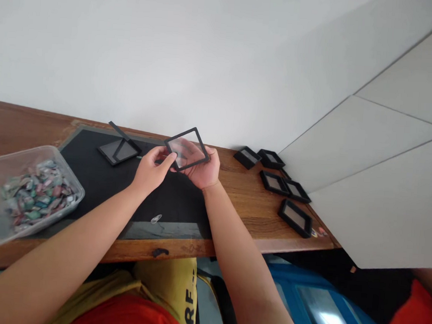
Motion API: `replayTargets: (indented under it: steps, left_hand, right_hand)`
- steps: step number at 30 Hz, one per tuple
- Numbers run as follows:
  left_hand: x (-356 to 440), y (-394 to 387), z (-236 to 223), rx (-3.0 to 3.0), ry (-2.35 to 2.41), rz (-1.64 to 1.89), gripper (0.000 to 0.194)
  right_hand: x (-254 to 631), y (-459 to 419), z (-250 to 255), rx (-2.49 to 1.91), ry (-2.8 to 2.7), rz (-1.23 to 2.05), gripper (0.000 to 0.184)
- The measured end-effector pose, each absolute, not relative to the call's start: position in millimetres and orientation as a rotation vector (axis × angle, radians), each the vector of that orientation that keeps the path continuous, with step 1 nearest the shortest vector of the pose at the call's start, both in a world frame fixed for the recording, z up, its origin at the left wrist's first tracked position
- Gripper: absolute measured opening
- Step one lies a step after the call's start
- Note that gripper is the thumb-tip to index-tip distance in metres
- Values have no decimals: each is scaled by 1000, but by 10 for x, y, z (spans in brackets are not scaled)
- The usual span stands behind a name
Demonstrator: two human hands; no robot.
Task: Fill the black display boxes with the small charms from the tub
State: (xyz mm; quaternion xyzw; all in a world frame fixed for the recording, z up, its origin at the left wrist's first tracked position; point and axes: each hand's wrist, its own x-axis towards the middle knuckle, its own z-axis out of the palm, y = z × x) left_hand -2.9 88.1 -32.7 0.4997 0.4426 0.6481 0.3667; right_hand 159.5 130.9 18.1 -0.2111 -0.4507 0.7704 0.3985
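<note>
A square black-rimmed frame with a clear film window (194,136) is held up tilted above the dark mat, between both hands. My left hand (151,169) is closed on its left lower corner, the thumb lying on the rim. My right hand (207,171) supports it from behind and at the right edge; fingers show blurrily through the film. Left of the hands, another black frame (114,151) rests on the mat, with a black strip (118,130) standing slantwise at it. A small clear, loop-like piece (156,219) lies near the mat's front edge.
A translucent plastic tub (76,173) with many small coloured packets (41,193) stands at the left. Several black framed boxes (296,218) lie on the wooden table (236,193) at the right. A white wall is behind, a white cabinet (388,160) right, a blue container (324,310) below.
</note>
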Motion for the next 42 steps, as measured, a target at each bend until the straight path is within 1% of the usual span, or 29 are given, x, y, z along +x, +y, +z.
replayTargets:
  steps: [4, 7, 10, 13, 15, 16, 18, 21, 23, 24, 27, 31, 34, 35, 38, 40, 41, 42]
  left_hand:
    - [-24, 854, -294, 1269, 1092, 1724, 37]
    - [-46, 839, -251, 1252, 1107, 1826, 36]
    - [-93, 820, -200, 1273, 1205, 1865, 32]
    - [-145, 781, -146, 1388, 1369, 1891, 26]
    - [-173, 752, -117, 1512, 1405, 1907, 21]
    - [-183, 739, -108, 1582, 1404, 1912, 19]
    - [-195, 723, -103, 1737, 1404, 1890, 15]
    - [-196, 718, -122, 1914, 1420, 1835, 11]
    - [-193, 720, -139, 1950, 1434, 1828, 9]
    - [-193, 720, -144, 1944, 1442, 1839, 10]
    - [-191, 716, -151, 1854, 1426, 1885, 25]
    - [-144, 722, -177, 1664, 1296, 1827, 33]
    - [-71, 747, -216, 1391, 1199, 1793, 59]
    - [-49, 755, -222, 1283, 1182, 1762, 66]
    - [-14, 758, -199, 1001, 1179, 1571, 76]
    - [-20, 742, -161, 932, 1135, 1455, 85]
    - [-29, 733, -144, 951, 1088, 1417, 87]
    - [-40, 725, -132, 1002, 1034, 1397, 84]
  right_hand:
    - [1612, 1362, 165, -594, -1160, 1941, 51]
    - [1604, 1407, 125, -722, -1217, 1790, 39]
    - [1589, 1410, 98, -775, -1299, 1661, 33]
    - [1586, 1360, 108, -709, -1383, 1549, 41]
    - [1587, 1321, 122, -669, -1445, 1479, 49]
    - [1586, 1306, 123, -663, -1475, 1442, 50]
    - [1579, 1295, 103, -696, -1548, 1350, 42]
    - [1558, 1322, 16, -831, -1698, 1182, 23]
    - [1542, 1347, -43, -903, -1763, 1160, 21]
    - [1537, 1356, -61, -922, -1764, 1185, 21]
    - [1538, 1353, -42, -899, -1651, 1289, 22]
    - [1561, 1327, 50, -824, -1422, 1387, 24]
    - [1559, 1327, 64, -822, -1313, 1495, 26]
    - [1554, 1327, 61, -808, -1285, 1512, 27]
    - [1541, 1313, 61, -735, -1234, 1514, 31]
    - [1546, 1290, 84, -678, -1241, 1516, 34]
    - [1551, 1279, 100, -648, -1252, 1524, 34]
    - [1558, 1270, 115, -617, -1267, 1541, 34]
